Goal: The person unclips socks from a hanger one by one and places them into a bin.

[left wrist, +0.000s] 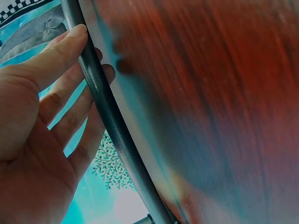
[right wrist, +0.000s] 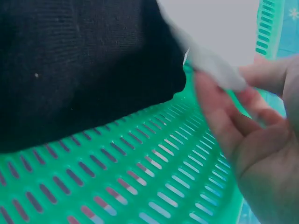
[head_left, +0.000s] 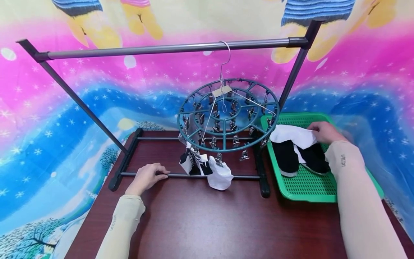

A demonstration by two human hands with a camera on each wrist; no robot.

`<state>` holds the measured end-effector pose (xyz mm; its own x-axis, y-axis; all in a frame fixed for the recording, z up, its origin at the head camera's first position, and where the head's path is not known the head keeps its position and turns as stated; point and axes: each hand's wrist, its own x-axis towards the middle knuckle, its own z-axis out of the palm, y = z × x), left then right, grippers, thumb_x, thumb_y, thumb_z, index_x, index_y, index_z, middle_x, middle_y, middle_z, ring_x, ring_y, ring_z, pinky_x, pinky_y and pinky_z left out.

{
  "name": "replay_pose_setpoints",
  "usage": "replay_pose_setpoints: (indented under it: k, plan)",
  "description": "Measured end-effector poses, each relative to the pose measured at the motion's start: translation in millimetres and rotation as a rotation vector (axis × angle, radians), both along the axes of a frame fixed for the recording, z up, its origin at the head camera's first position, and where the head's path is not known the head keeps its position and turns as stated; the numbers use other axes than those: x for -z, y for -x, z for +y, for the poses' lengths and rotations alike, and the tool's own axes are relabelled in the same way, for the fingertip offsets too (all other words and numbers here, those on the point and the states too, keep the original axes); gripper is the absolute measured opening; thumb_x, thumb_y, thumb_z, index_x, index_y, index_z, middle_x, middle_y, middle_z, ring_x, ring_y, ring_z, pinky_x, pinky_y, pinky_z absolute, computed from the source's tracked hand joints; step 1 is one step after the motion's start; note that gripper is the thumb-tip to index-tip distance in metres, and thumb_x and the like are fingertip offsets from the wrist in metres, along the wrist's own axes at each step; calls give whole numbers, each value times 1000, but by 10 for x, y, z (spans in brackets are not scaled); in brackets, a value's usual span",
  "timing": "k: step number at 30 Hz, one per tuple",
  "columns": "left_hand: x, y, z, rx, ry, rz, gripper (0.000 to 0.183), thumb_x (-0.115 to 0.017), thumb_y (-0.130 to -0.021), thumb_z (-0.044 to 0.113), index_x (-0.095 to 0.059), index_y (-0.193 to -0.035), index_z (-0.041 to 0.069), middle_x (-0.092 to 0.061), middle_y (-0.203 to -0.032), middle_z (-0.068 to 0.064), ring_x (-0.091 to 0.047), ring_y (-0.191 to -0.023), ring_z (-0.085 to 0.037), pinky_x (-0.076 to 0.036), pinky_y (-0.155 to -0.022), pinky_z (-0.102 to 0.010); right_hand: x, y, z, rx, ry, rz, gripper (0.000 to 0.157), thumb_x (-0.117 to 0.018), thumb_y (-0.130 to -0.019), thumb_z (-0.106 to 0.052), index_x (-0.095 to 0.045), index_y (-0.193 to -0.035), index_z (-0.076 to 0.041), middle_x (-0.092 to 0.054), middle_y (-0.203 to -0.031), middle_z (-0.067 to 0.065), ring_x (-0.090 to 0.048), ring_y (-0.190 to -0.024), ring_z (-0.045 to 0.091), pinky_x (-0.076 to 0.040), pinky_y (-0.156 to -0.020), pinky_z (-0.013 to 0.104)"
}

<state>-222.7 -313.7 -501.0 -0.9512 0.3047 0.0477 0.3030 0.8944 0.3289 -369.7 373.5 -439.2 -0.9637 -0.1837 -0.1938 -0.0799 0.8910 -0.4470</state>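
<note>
My right hand [head_left: 328,132] pinches the end of a white sock [head_left: 291,135] over the green basket [head_left: 310,198]; in the right wrist view, thumb and fingertips meet on the white cloth [right wrist: 215,42]. Below it in the basket lie black socks [head_left: 284,156] with pale soles. On the left, my left hand [head_left: 148,178] holds the lower front bar [left wrist: 112,112] of the rack, thumb on one side and fingers behind. A round green clip hanger [head_left: 224,148] hangs from the top rail. A white sock [head_left: 221,178] and black-and-white socks [head_left: 195,162] hang from its clips.
The dark rack's top rail [head_left: 136,51] spans the table [head_left: 207,223] between two slanted posts. Several metal clips [head_left: 244,155] dangle around the hanger. Behind everything hangs a colourful printed cloth [head_left: 155,79].
</note>
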Motion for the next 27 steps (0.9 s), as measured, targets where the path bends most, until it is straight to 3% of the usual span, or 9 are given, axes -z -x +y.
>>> replay_pose_setpoints:
  k: [8,12,15,17,20,23,27]
  plan:
    - [-10,3,11,-6,1,-18,12,-81,-91,24,-84,-103,26,-72,-94,10,-71,-94,-21,-56,-87,-51,20,31,-60,44,-95,163,35,-45,-100,4,-58,-132,10,-46,-130,37,-50,-114,55,-45,-87,66]
    - [-14,6,11,-12,-3,-30,13,-81,-91,24,-84,-103,27,-72,-95,9,-71,-95,-21,-56,-89,-51,43,34,-106,93,-138,263,33,-49,-97,9,-60,-128,10,-46,-126,37,-51,-107,56,-46,-84,67]
    - [-24,5,9,-7,-3,-27,13,-81,-91,23,-84,-103,26,-72,-94,8,-71,-95,-22,-56,-89,-53,21,32,-153,116,-172,290,31,-52,-97,3,-63,-126,7,-51,-125,36,-56,-100,53,-48,-78,66]
    - [-26,6,3,-8,-3,-26,13,-81,-91,23,-84,-103,26,-72,-95,8,-71,-96,-23,-55,-90,-54,-8,41,-211,86,-178,258,31,-53,-100,-5,-65,-126,6,-57,-124,36,-60,-100,51,-49,-79,65]
    - [-21,9,-9,-16,2,-27,14,-81,-91,23,-84,-104,26,-73,-96,7,-71,-98,-23,-55,-92,-55,-49,58,-338,9,-157,118,37,-53,-104,-20,-65,-130,4,-60,-130,35,-60,-110,52,-48,-88,68]
    - [-13,13,-11,-20,5,-30,14,-81,-91,24,-84,-104,26,-73,-97,7,-71,-98,-23,-55,-92,-55,-54,70,-457,-81,-161,-34,46,-52,-106,-28,-60,-138,4,-51,-141,37,-49,-127,58,-42,-101,73]
    - [-11,14,-1,-3,12,-23,14,-81,-91,23,-84,-104,27,-73,-96,8,-71,-98,-23,-55,-91,-55,-16,59,-553,-124,-189,-131,51,-54,-107,-29,-53,-144,5,-39,-150,41,-33,-138,62,-34,-109,74]
